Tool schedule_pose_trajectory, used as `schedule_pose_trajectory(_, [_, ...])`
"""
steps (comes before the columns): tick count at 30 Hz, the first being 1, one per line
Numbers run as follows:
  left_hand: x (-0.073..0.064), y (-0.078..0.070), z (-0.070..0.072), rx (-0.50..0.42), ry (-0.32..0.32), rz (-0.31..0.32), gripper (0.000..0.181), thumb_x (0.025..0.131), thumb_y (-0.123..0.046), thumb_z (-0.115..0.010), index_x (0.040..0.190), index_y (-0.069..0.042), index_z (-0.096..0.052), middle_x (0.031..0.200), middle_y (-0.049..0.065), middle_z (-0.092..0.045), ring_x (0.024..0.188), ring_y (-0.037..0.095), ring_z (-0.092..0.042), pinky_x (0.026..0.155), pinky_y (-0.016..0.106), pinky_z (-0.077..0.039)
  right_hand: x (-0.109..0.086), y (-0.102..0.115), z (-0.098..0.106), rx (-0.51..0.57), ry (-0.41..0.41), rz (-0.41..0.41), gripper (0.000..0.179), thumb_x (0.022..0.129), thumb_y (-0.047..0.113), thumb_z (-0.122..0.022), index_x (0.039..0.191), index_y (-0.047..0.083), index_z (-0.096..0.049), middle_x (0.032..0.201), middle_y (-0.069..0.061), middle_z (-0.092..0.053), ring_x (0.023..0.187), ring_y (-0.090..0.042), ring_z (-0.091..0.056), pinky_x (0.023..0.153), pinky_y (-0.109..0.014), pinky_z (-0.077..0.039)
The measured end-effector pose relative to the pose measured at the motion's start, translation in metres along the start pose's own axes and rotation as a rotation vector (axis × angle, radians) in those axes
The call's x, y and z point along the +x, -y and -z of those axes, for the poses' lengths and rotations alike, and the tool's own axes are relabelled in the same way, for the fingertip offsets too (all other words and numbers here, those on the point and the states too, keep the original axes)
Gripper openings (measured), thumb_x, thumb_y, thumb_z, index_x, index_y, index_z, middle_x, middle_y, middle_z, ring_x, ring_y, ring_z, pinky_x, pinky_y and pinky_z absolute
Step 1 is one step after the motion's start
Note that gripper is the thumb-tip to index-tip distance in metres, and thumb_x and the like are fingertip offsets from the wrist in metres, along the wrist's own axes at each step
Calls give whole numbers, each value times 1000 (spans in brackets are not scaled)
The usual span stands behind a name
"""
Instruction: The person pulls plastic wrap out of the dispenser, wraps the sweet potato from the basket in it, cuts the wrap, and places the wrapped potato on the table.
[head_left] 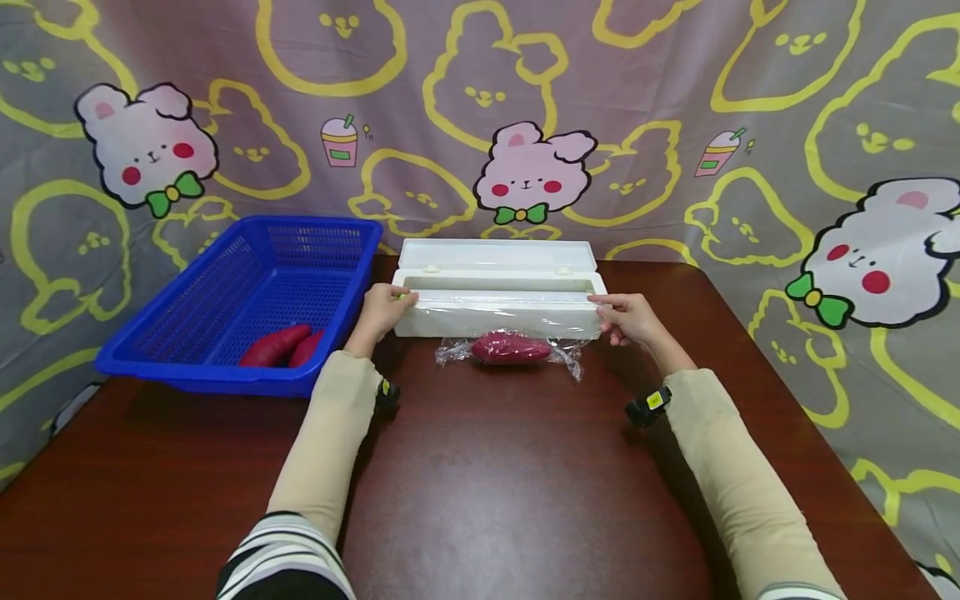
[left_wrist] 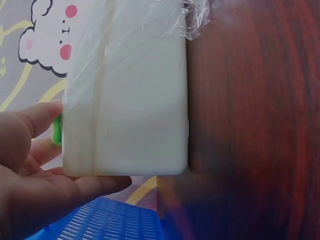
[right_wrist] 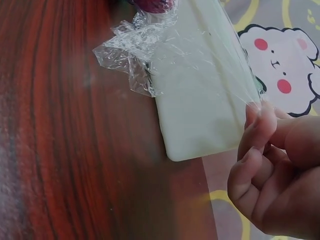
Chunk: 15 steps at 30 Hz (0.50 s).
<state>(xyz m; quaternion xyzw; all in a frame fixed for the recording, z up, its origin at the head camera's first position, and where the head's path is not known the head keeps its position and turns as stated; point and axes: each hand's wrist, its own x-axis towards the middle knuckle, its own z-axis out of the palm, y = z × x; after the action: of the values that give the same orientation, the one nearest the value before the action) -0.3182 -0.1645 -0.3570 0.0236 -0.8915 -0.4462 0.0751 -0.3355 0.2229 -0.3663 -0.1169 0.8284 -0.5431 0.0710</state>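
Observation:
A white cling film box [head_left: 450, 321] stands at the back of the table, its lid [head_left: 495, 252] raised. Clear cling film [head_left: 517, 307] stretches over its front. At the box's left end, my left hand [head_left: 384, 310] has thumb and finger around a small green tab [left_wrist: 57, 131], with another finger along the end wall. My right hand [right_wrist: 272, 165] pinches the film's edge between thumb and forefinger at the other end, the remaining fingers curled. Just before the box lies a red sweet potato [head_left: 510, 347] wrapped in film, with loose film ends on both sides.
To the left is a blue plastic basket [head_left: 202, 379] with two unwrapped sweet potatoes [head_left: 273, 347] in its near corner. The left forearm passes close to its right rim. A patterned curtain [head_left: 645, 100] hangs behind the brown table [head_left: 525, 475].

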Motion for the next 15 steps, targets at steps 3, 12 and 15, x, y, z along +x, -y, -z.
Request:
schedule_pose_trajectory(3, [0, 1, 0, -10, 6, 2, 33, 87, -15, -57, 109, 10, -59, 110, 22, -57, 77, 21, -49, 57, 23, -37, 0, 0, 2, 7, 24, -24, 35, 93, 7, -45, 126, -5, -46, 53, -3, -53, 35, -8, -47, 35, -21, -36])
schedule_pose_trajectory(12, [1, 2, 1, -17, 17, -8, 32, 87, -14, -57, 108, 10, -59, 110, 22, -57, 84, 23, -52, 63, 25, -41, 0, -1, 9, -8, 64, -57, 37, 94, 10, -45, 129, -2, -44, 53, 1, -54, 37, -8, -47, 37, -22, -37])
schedule_pose_trajectory(15, [1, 1, 1, -7, 12, -27, 32, 87, -13, -57, 107, 10, -60, 106, 22, -59, 76, 20, -51, 59, 24, -40, -1, -1, 9, -16, 64, -57, 36, 94, 10, -45, 129, 0, -45, 54, 0, -54, 37, -9, -47, 38, -23, -38])
